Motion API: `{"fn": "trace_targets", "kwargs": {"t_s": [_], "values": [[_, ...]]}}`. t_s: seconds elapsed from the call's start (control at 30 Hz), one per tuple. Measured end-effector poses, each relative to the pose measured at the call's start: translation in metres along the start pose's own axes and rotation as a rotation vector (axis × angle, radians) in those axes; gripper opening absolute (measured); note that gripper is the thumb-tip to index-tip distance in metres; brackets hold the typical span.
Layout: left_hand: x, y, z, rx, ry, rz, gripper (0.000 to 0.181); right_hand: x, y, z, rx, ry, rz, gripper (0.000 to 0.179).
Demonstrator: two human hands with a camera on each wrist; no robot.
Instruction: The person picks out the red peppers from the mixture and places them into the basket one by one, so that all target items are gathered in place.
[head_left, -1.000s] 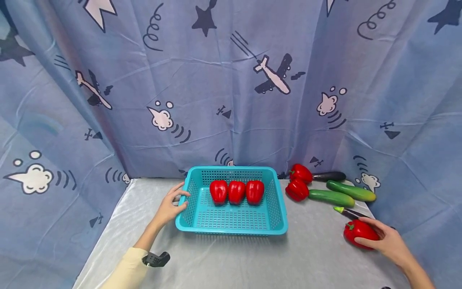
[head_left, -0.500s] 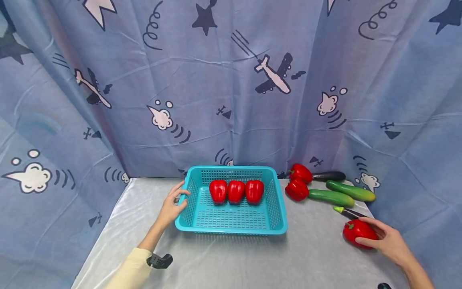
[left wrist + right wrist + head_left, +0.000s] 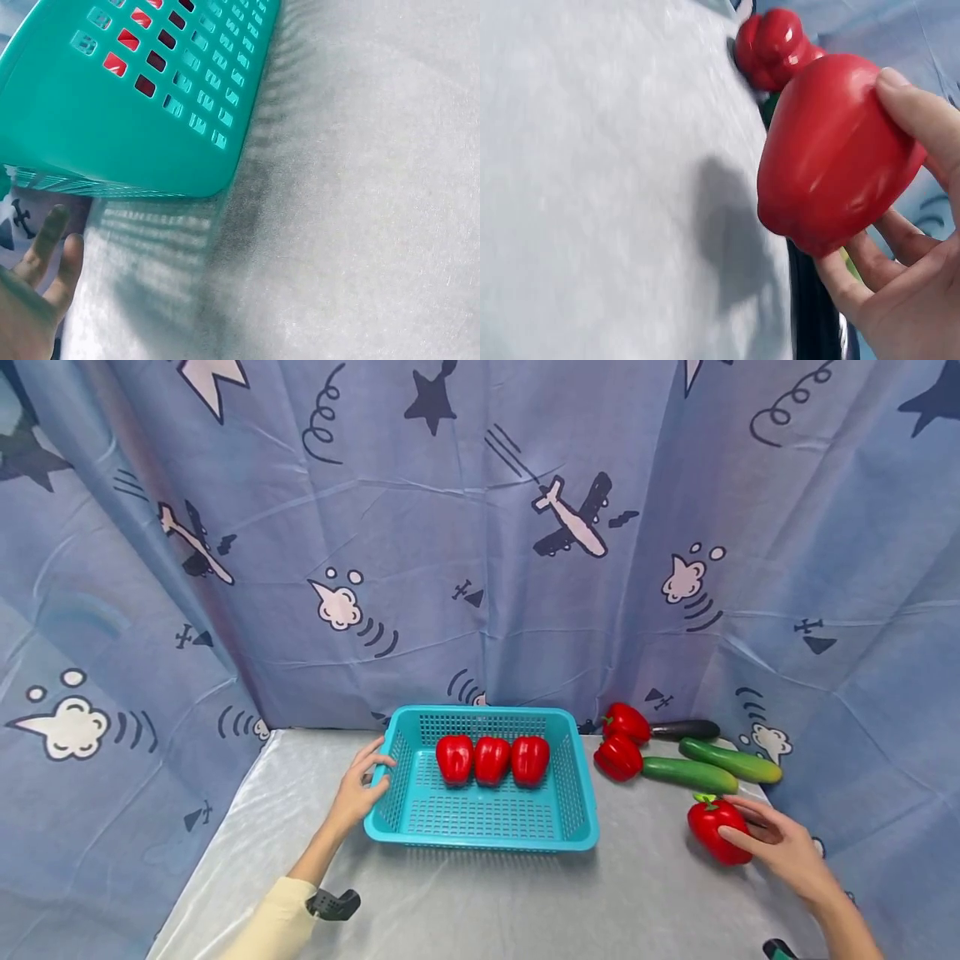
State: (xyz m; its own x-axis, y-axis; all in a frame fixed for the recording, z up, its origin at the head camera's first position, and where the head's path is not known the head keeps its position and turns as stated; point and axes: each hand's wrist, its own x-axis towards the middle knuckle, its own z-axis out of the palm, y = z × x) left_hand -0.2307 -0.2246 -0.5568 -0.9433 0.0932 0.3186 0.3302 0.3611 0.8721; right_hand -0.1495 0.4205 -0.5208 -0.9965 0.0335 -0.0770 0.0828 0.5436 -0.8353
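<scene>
My right hand (image 3: 791,852) grips a red bell pepper (image 3: 718,831), thumb on the near side and fingers on the far side. In the right wrist view this bell pepper (image 3: 832,157) is raised off the table, its shadow lying apart from it. My left hand (image 3: 356,789) holds the left rim of a turquoise plastic basket (image 3: 480,842), thumb and a finger over the edge. Two of its fingers (image 3: 67,274) stay outside the basket wall in the left wrist view. Inside the basket, three red bell peppers (image 3: 492,762) lie in a row.
Right of the basket lie two more red bell peppers (image 3: 619,757), two green cucumbers (image 3: 690,773) and a dark eggplant (image 3: 686,729). Another eggplant (image 3: 814,315) lies beneath my right hand. A patterned blue curtain (image 3: 480,543) hangs behind the grey-white table (image 3: 525,910).
My right hand has lifted the bell pepper off the table and moved it slightly left and toward the back. The left hand and the basket have stayed in place.
</scene>
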Motion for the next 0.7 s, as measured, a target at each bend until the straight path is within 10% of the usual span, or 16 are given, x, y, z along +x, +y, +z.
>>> {"fn": "trace_targets", "kwargs": {"t_s": [0.27,0.5,0.7], "values": [[0.000,0.001,0.001,-0.013,0.003,0.006,0.021,0.015,-0.020,0.021,0.030,-0.014,-0.069,0.066],[-0.005,0.044,-0.002,-0.007,0.011,0.022,0.021,0.024,-0.037,0.033,0.140,-0.042,-0.044,0.066],[-0.006,0.047,-0.004,-0.008,-0.002,0.004,0.021,0.027,-0.044,0.039,0.205,-0.031,-0.109,0.059]]}}
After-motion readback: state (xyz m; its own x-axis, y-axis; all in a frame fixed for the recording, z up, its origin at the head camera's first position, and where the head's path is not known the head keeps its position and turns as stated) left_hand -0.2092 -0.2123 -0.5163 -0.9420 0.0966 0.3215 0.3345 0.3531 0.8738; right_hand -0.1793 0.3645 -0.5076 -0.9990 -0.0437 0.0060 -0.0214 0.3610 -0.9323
